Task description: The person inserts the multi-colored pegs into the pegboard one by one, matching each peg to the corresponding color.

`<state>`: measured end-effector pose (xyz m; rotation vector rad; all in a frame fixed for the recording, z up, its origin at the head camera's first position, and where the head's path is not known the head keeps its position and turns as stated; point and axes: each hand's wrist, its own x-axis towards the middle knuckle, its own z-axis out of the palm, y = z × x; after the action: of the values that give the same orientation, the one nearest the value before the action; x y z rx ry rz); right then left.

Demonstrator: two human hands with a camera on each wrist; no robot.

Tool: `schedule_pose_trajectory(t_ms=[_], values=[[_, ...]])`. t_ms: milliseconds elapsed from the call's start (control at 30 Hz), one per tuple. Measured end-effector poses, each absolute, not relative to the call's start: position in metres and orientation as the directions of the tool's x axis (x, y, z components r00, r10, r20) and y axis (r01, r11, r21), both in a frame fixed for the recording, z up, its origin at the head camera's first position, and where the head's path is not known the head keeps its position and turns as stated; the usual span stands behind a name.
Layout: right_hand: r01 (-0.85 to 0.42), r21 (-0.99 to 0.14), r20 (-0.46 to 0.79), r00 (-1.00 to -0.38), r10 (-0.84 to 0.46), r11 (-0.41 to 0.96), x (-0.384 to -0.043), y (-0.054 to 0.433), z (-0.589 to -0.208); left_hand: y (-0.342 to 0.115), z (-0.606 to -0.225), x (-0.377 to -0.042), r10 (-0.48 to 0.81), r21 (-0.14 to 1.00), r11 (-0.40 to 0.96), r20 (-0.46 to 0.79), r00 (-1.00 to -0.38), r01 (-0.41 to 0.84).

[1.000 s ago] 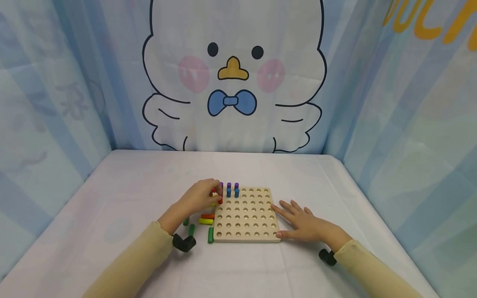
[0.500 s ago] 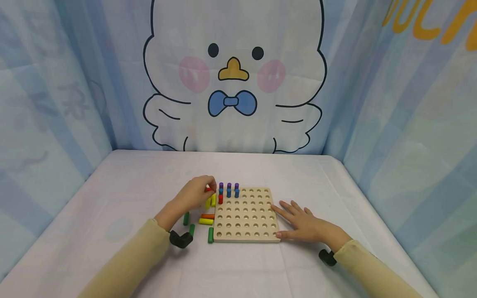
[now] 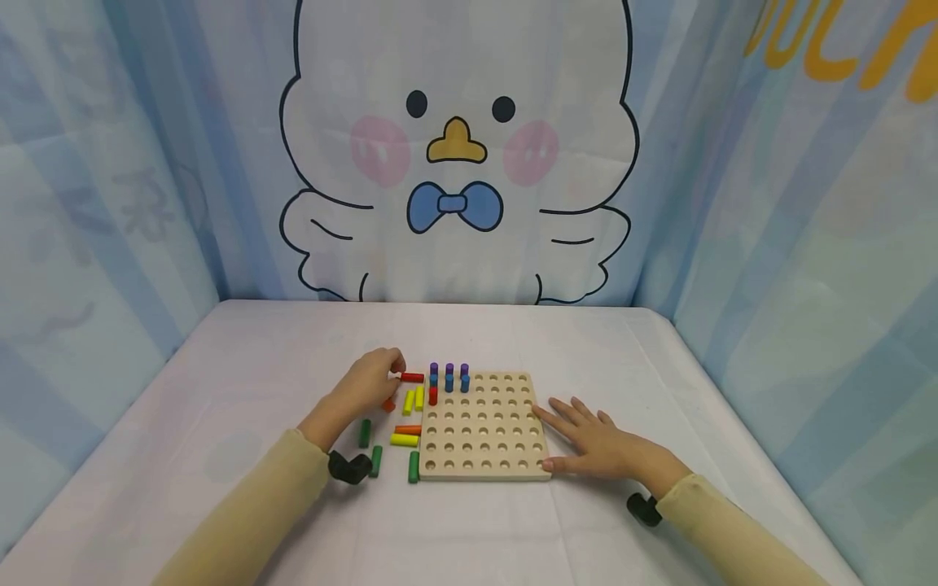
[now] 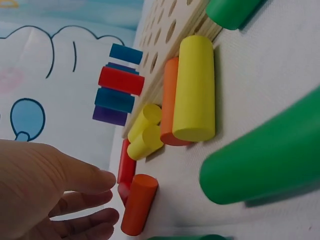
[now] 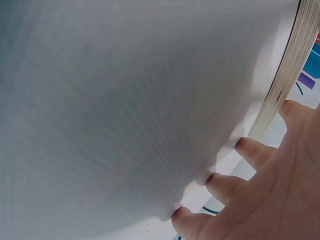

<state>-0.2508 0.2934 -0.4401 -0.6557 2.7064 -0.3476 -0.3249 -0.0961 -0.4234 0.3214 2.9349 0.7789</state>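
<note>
In the head view, my left hand (image 3: 365,381) is at the left of the wooden pegboard (image 3: 484,474), beside a red peg (image 3: 413,378) lying on the table. The left wrist view shows its thumb and fingers apart, close to the red pegs (image 4: 126,162) and an orange peg (image 4: 139,205), with nothing seen between them. A red peg (image 3: 433,396) stands in the board in front of blue pegs (image 3: 449,383) and purple pegs (image 3: 449,369). My right hand (image 3: 597,443) lies with spread fingers against the board's right edge, thumb near the front corner.
Yellow pegs (image 3: 405,440), an orange peg (image 3: 408,430) and green pegs (image 3: 414,467) lie left of the board on the white tablecloth (image 3: 469,537). A printed curtain (image 3: 454,260) hangs behind the table, with more on both sides.
My left hand has left the red peg standing in the board and moved left to the loose pegs, uncovering yellow ones and a lying red one. The right hand stays put.
</note>
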Motion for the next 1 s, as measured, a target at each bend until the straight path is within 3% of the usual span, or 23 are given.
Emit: schedule_pose_trajectory(t_ms=[567, 1000], values=[[-0.399, -0.315, -0.249, -0.84, -0.481, 0.861, -0.248, 0.291, -0.437, -0.098, -0.433, -0.328, 0.189, 0.513, 0.85, -0.083, -0.978, 0.121], [-0.405, -0.316, -0.242, -0.84, -0.486, 0.858, -0.247, 0.291, -0.436, -0.099, -0.438, -0.326, 0.175, 0.525, 0.842, -0.049, -0.983, 0.124]])
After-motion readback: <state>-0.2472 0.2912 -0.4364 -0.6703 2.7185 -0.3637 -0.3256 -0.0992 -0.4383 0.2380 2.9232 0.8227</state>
